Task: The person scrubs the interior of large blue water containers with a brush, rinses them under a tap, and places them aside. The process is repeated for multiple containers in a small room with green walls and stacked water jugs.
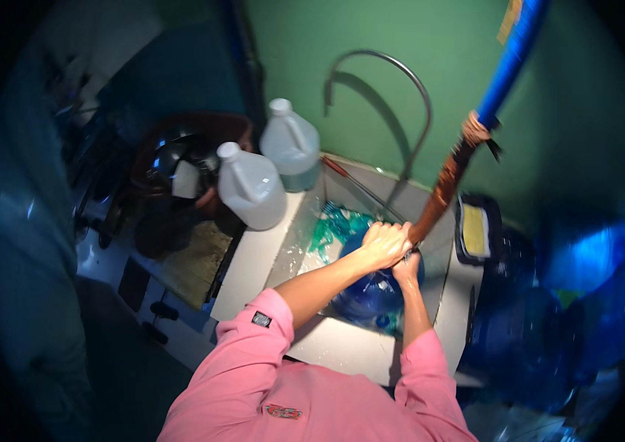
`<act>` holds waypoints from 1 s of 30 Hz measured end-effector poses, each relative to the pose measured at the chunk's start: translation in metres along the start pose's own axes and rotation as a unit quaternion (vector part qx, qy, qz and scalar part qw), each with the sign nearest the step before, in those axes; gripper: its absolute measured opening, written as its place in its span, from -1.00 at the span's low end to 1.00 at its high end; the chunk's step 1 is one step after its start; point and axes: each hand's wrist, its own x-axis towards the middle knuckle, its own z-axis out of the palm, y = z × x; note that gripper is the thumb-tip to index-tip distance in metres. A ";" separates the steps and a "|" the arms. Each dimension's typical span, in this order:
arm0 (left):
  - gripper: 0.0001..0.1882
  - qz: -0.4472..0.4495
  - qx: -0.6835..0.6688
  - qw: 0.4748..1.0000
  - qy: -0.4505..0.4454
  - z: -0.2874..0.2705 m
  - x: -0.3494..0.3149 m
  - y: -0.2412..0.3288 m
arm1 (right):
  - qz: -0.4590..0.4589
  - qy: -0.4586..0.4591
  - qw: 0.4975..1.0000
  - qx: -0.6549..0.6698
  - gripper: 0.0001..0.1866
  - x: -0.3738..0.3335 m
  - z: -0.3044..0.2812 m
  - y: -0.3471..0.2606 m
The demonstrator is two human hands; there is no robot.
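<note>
A large blue water jug (371, 297), wet and shiny, sits in the sink (294, 247) under my hands. Above it rises a long blue tube with a brown-wrapped lower part (441, 193), slanting up to the right. Whether it is a stiff pole or a hose I cannot tell. My left hand (386, 243) is closed around its lower end. Just beneath, my right hand (406, 267) is closed against the same end, its fingers partly hidden. The hands cover the jug's mouth. Green plastic (338, 225) lies in the sink beyond the jug.
Two translucent white jugs (252, 188) stand on the left ledge. A curved metal faucet (419, 85) arches behind the sink near a red-handled rod (336, 168). A yellow sponge in a dark tray (476, 230) rests at right. More blue jugs (526, 339) stand farther right; a stove (195, 258) is left.
</note>
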 end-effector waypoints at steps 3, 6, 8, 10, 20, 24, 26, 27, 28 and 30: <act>-0.71 -0.203 -0.424 0.880 0.070 -0.019 0.042 -0.049 | 0.110 0.040 0.993 -0.002 -0.67 0.004 0.000 -0.036; -0.32 -0.156 -0.391 0.878 0.226 -0.023 0.063 -0.106 | 0.013 0.108 0.992 0.067 -0.73 0.024 0.017 -0.063; -0.10 -0.181 -0.450 0.864 0.136 -0.023 0.036 -0.140 | -0.058 0.091 0.986 0.130 -0.70 0.026 0.008 -0.079; 0.08 -0.268 -0.518 0.810 0.056 -0.028 -0.028 -0.164 | -0.100 0.031 0.988 0.111 -0.57 0.006 -0.037 -0.096; 0.18 -0.287 -0.695 0.655 -0.070 -0.084 -0.122 -0.078 | -0.065 0.281 0.907 0.307 -0.49 0.000 -0.215 -0.195; 0.09 -0.120 -0.669 0.733 0.026 -0.123 -0.155 -0.090 | -0.200 0.031 0.886 0.416 -0.45 -0.037 -0.167 -0.216; 0.08 -0.074 -0.532 0.837 0.105 -0.128 -0.172 -0.088 | -0.099 0.174 0.888 0.414 -0.61 -0.042 -0.163 -0.217; 0.09 -0.155 -0.579 0.796 0.088 -0.129 -0.176 -0.083 | -0.044 0.253 0.879 0.402 -0.60 -0.037 -0.163 -0.213; 0.10 -0.238 -0.617 0.749 0.042 -0.132 -0.180 -0.076 | -0.011 0.252 0.891 0.377 -0.59 -0.039 -0.162 -0.208; 0.14 -0.176 -0.636 0.750 0.042 -0.148 -0.180 -0.066 | 0.049 0.287 0.862 0.416 -0.48 -0.023 -0.155 -0.187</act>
